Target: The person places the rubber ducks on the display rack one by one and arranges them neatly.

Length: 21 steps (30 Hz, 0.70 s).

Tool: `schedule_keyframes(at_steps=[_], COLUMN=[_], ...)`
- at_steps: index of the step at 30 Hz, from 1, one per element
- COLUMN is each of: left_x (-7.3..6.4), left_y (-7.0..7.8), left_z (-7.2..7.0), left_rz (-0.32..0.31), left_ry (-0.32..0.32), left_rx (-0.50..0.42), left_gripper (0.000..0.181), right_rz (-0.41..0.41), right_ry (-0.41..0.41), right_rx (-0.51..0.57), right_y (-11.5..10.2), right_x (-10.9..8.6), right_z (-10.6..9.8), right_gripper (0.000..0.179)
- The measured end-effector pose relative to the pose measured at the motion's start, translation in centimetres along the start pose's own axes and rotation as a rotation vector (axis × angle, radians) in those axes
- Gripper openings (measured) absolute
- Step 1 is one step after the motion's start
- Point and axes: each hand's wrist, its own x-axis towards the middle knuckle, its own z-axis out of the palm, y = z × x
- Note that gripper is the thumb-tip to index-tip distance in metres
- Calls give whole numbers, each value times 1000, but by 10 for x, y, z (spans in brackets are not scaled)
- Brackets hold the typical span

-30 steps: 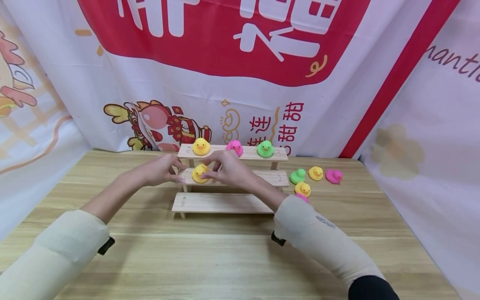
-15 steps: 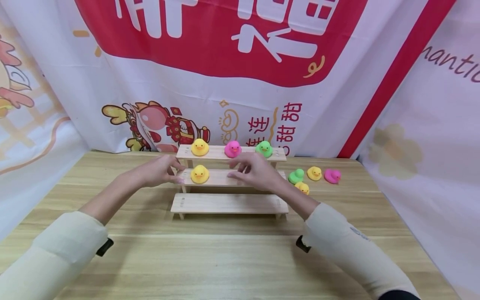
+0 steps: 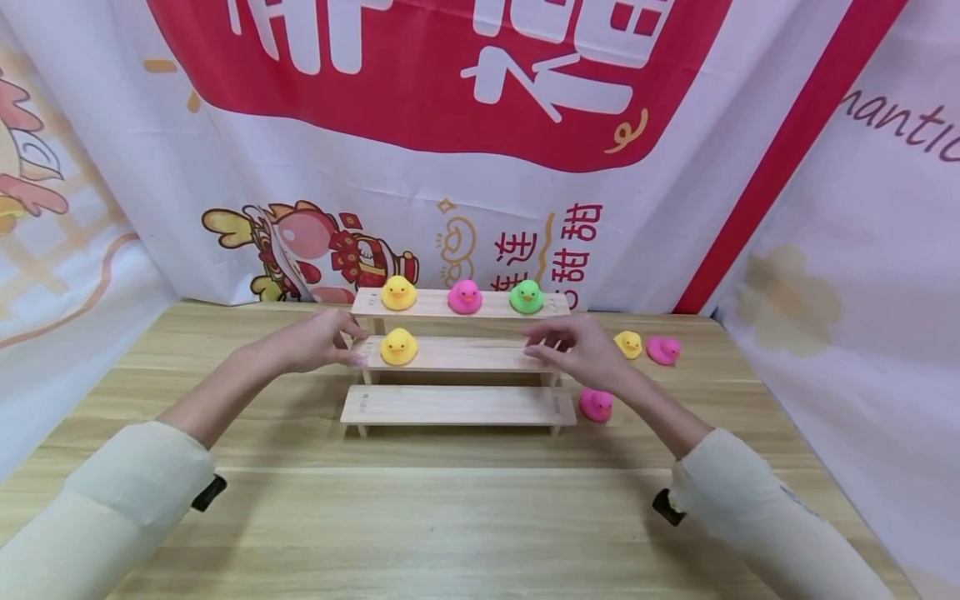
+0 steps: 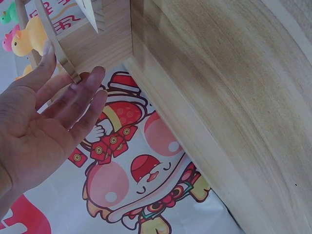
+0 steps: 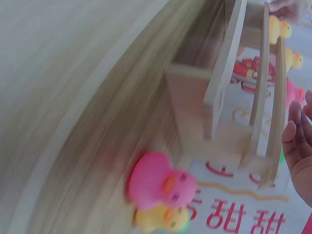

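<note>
A three-step wooden display stand [image 3: 457,406] stands on the table. My left hand [image 3: 318,340] holds the left end of its middle step, thumb on the board and fingers behind it, as the left wrist view shows. Beside the thumb, a yellow rubber duck [image 3: 398,347] sits on that step. On the top step are a yellow duck [image 3: 398,293], a pink duck [image 3: 465,297] and a green duck [image 3: 527,297]. My right hand [image 3: 581,350] hovers at the stand's right end, fingers loosely bent and holding nothing.
Right of the stand, a pink duck [image 3: 596,405] lies near the bottom step; a yellow duck [image 3: 628,344] and another pink duck [image 3: 663,350] sit farther back. My right hand hides other ducks there. A printed cloth [image 3: 420,125] hangs behind the table [image 3: 420,525].
My right hand has let go of the yellow duck on the middle step and moved right, past the end of the stand. My left hand stays in place.
</note>
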Motion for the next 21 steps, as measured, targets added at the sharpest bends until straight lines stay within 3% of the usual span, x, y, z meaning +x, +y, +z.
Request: schedule_keyframes(at_steps=[9, 21], left_x=[-1, -1], left_y=[1, -1], left_z=[-1, 0], left_rz=[-2, -10], left_ry=[2, -9], left_rx=[-6, 7], left_gripper=[46, 48], right_rz=[46, 188], right_ry=[95, 69], right_rx=[-11, -135], right_y=[34, 69], right_x=[-24, -48], right_z=[-23, -44], right_gripper=[18, 21])
